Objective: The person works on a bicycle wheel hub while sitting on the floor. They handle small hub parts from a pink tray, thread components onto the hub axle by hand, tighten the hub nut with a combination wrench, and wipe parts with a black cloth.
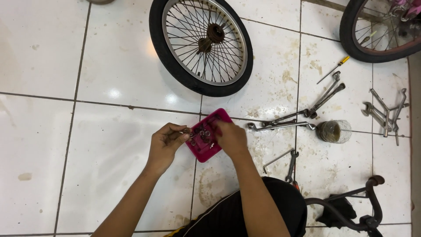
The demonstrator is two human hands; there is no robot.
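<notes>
A small pink square tray (201,152) lies on the white tiled floor and holds several small dark nuts and washers (204,132). My left hand (165,144) is at the tray's left edge, with a small dark ring-shaped part pinched between thumb and fingers. My right hand (230,138) rests over the tray's right side, fingers curled down into it among the small parts. What its fingertips hold is hidden. A detached bicycle wheel (201,44) with a rusty hub lies flat just beyond the tray.
Several wrenches (302,117) lie right of the tray, with more spanners (386,114) farther right and a screwdriver (334,69). A small clear jar (334,131) stands by them. A second wheel (379,28) is top right. Handlebars (351,206) and my dark-trousered knee (280,206) are bottom right.
</notes>
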